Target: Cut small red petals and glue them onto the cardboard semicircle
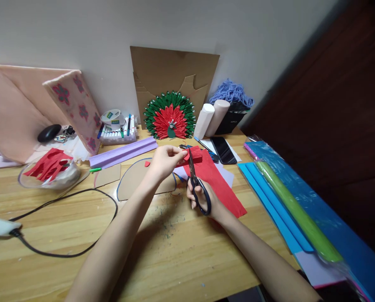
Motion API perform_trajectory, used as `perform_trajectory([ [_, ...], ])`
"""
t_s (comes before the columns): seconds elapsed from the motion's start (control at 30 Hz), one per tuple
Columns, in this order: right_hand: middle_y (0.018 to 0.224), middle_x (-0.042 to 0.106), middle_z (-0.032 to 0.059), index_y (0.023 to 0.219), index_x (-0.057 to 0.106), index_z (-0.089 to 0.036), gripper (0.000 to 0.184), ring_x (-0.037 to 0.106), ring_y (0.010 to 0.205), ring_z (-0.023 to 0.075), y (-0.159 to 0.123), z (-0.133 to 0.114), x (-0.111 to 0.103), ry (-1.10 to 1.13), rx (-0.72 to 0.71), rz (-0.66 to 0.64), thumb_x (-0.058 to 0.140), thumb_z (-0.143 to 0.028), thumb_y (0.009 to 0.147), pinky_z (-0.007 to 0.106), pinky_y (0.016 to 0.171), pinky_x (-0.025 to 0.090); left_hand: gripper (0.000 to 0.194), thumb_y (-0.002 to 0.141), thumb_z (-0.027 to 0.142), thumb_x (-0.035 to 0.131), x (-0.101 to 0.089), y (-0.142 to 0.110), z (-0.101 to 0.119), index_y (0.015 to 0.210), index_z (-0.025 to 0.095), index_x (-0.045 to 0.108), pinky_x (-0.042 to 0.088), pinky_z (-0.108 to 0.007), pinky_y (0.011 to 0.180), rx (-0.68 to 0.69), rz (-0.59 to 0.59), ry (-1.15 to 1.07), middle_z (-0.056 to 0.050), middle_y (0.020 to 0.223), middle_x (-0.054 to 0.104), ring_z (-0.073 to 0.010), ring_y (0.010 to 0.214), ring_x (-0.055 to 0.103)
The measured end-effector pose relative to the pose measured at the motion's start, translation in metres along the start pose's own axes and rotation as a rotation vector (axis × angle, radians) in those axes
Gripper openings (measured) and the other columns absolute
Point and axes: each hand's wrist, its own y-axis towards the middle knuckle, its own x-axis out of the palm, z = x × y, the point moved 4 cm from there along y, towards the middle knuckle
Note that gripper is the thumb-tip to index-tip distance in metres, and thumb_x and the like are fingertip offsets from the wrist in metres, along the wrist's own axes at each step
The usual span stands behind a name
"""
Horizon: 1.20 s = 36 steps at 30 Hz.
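My left hand (167, 160) pinches a small folded stack of red crepe paper (196, 154) above the table. Dark-handled scissors (203, 197) are in my right hand (208, 196), with fingers through the loops. Their blades point away from me and lie across the red paper beside my left fingertips. Beneath, a larger sheet of red crepe paper (220, 186) is spread over pale purple paper (227, 174). Left of it lies a rounded cardboard piece (134, 182) with a blue edge, partly covered by my left forearm. A little red scrap (147, 164) rests on that cardboard.
A green-and-red paper peacock (170, 117) leans on cardboard (175, 63) at the wall. Left are a bowl of red strips (49, 167), markers (118, 133) and a looped black cable (58, 255). Right are a phone (223, 150), white bottles (204, 121) and rolled papers (297, 209).
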Motion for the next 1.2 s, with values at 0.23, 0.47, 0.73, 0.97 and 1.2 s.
perform_trajectory([
  [0.23, 0.056, 0.038, -0.0075, 0.075, 0.04, -0.02, 0.061, 0.035, 0.041, 0.0054, -0.002, 0.001, 0.001, -0.017, 0.052, -0.051, 0.048, -0.079, 0.062, 0.017, 0.036, 0.034, 0.018, 0.07, 0.026, 0.066, -0.016, 0.005, -0.004, 0.062, 0.009, 0.063, 0.037, -0.021, 0.052, -0.027, -0.105, 0.085, 0.001, 0.052, 0.055, -0.006, 0.049, 0.044],
  [0.47, 0.058, 0.038, -0.0067, 0.076, 0.04, -0.02, 0.065, 0.038, 0.043, 0.0061, -0.004, -0.005, 0.011, 0.022, 0.036, -0.091, 0.04, -0.083, 0.061, 0.019, 0.04, 0.038, 0.02, 0.068, 0.027, 0.067, -0.017, 0.004, -0.004, 0.059, 0.01, 0.061, 0.037, -0.021, 0.053, -0.101, -0.226, 0.113, 0.001, 0.053, 0.053, -0.0065, 0.051, 0.044],
  [0.73, 0.056, 0.04, -0.0069, 0.075, 0.04, -0.02, 0.059, 0.038, 0.041, 0.0056, -0.004, 0.005, 0.007, -0.102, 0.033, -0.03, 0.044, -0.078, 0.066, 0.017, 0.036, 0.035, 0.023, 0.07, 0.032, 0.066, -0.023, 0.004, -0.002, 0.062, 0.011, 0.061, 0.033, -0.02, 0.051, -0.084, -0.274, 0.199, 0.001, 0.054, 0.053, -0.0062, 0.052, 0.044],
  [0.97, 0.052, 0.037, -0.0075, 0.071, 0.039, -0.021, 0.054, 0.037, 0.038, 0.0057, -0.003, 0.001, 0.002, -0.214, 0.023, 0.027, 0.046, -0.074, 0.07, 0.016, 0.034, 0.033, 0.029, 0.071, 0.04, 0.065, -0.036, 0.006, -0.004, 0.069, 0.011, 0.064, 0.033, -0.022, 0.053, -0.003, -0.344, 0.26, -0.001, 0.059, 0.057, -0.0081, 0.055, 0.047],
  [1.2, 0.055, 0.041, -0.0062, 0.074, 0.041, -0.02, 0.06, 0.04, 0.038, 0.0058, -0.002, 0.007, -0.005, -0.117, 0.006, 0.105, 0.04, -0.079, 0.068, 0.017, 0.035, 0.036, 0.023, 0.066, 0.036, 0.069, -0.054, 0.008, -0.008, 0.068, 0.012, 0.068, 0.035, -0.02, 0.05, -0.056, -0.295, 0.336, -0.002, 0.062, 0.062, -0.0091, 0.057, 0.05],
])
